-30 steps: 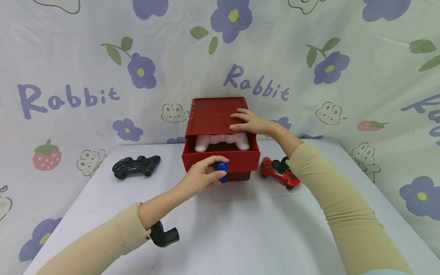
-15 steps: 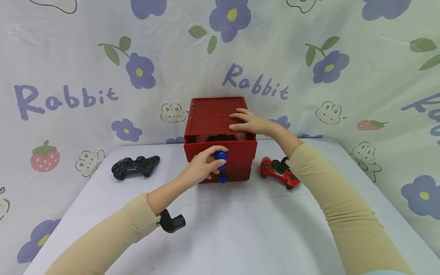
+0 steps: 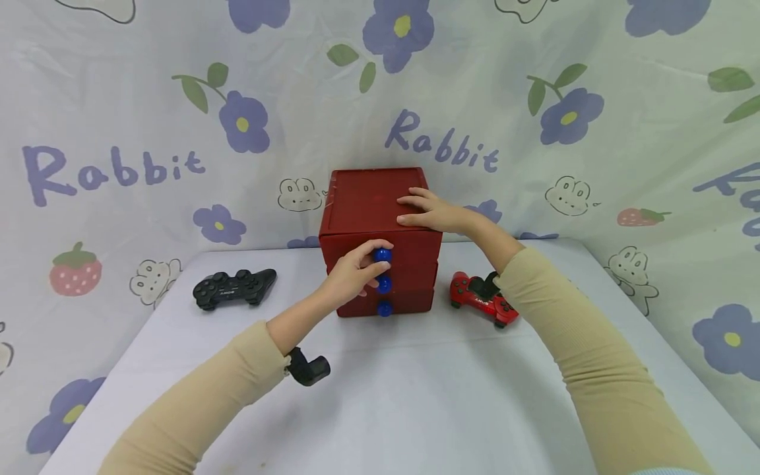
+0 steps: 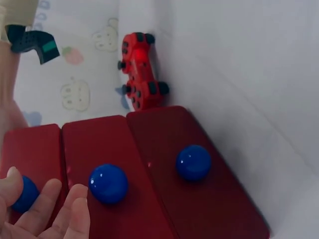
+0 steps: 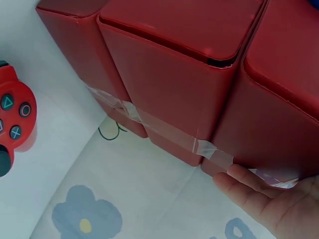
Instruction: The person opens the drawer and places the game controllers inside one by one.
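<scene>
OK so the 2 hands are apart, each on the same box: the left hand (image 3: 350,272) has thumb and index finger pinching a shiny blue ball-shaped top knob (image 3: 382,254), while the right hand (image 3: 438,212) just rests on the right part of the lid area, fingers pretty much straight. The other left fingers hang right by the middle knob (image 3: 384,284), can't tell if they touch it. The box itself is a glossy dark-red drawer unit (image 3: 368,194), 3 drawer fronts stacked, top drawer pushed in, with a bottom knob (image 3: 384,309) lined up under the other 2. Clear tape (image 5: 167,130) runs across its side. It stands mid-tabletop (image 3: 415,409), near the back. Left of it, well apart, lies a black Sony gamepad (image 3: 235,288); just right, a red Sony gamepad (image 3: 482,300), partly covered by the right wrist's gear. Behind everything hangs a white "Rabbit" print backdrop (image 3: 320,125) with purple flowers.
</scene>
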### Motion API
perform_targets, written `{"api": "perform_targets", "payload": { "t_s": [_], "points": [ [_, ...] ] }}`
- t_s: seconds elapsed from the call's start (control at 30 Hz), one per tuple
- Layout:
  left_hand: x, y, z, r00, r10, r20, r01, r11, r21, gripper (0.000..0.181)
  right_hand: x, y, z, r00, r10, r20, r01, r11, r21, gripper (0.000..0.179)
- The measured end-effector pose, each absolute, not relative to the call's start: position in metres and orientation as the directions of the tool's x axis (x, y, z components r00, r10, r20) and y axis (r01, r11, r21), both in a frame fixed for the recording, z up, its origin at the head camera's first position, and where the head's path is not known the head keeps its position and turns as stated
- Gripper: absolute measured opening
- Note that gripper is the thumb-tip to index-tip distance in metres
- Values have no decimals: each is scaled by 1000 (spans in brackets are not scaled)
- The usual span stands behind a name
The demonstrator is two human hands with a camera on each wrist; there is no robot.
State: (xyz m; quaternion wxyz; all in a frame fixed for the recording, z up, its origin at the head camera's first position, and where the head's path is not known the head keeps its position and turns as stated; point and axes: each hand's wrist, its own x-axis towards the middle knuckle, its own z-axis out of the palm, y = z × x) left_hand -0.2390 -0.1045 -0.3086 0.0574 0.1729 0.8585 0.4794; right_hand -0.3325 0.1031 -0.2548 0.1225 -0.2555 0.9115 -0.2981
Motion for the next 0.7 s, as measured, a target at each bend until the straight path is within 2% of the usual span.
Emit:
{"api": "perform_targets", "payload": {
  "t_s": [0.47, 0.7],
  "points": [
    [-244, -107, -307, -933, 355, 58, 232, 471, 851, 37, -329, 102, -254, -839, -540, -68, -389, 681, -620, 63],
    [-246, -107, -313, -936, 331, 117, 262, 438, 860, 39, -332, 103, -255, -843, -534, -71, -381, 684, -622, 63]
  ]
}}
